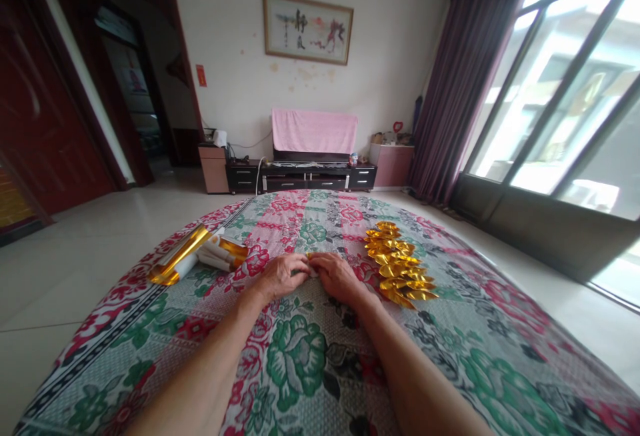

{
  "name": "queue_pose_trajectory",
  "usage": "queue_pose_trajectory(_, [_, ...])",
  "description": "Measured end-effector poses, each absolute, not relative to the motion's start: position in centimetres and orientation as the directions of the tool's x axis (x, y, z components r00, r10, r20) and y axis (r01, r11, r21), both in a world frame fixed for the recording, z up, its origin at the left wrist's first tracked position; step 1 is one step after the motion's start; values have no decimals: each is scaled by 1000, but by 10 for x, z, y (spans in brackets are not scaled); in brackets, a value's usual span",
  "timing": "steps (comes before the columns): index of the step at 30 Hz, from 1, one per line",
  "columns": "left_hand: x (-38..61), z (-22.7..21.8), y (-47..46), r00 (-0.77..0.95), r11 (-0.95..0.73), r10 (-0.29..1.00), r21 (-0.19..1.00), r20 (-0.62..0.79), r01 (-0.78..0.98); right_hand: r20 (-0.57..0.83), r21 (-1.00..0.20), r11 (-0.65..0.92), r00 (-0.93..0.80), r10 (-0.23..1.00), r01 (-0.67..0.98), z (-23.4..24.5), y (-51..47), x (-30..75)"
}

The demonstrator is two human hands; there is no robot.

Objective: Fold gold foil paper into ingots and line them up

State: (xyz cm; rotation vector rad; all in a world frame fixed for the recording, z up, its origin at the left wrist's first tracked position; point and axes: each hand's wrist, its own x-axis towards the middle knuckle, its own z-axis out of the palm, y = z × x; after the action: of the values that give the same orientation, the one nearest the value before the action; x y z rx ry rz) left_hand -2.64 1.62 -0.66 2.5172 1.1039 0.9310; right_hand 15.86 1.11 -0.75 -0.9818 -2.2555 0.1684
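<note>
Spread over most of the lower frame, a floral tablecloth (297,356). Left of center, loosely rolled gold-and-white sheets (213,251), lying across one another. Right of center, a row of folded gold foil pieces (397,263), closely packed. At frame center, left hand (284,274) and right hand (337,276) side by side, fingers bent nearly closed on a small gold piece (309,256), mostly hidden at the fingertips.

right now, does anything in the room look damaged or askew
Yes: yellowish patches mark the pale wall below the framed picture, perhaps stains or peeling. The picture also looks tilted, lower at right, though the lens may exaggerate this.
</note>
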Motion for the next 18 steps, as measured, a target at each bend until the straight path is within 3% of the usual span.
queue_pose_trajectory(8, [-22, -8, 19, 455, -641, 767, 499, 453, 583, 528, -376, 701, -482, 699, 606, -6, 10, 157])
queue_pose_trajectory(18, [-16, -15, 31, 401, -621, 773, 460, 492, 634, 536, -372, 716, -494, 685, 590, -5, 11, 157])
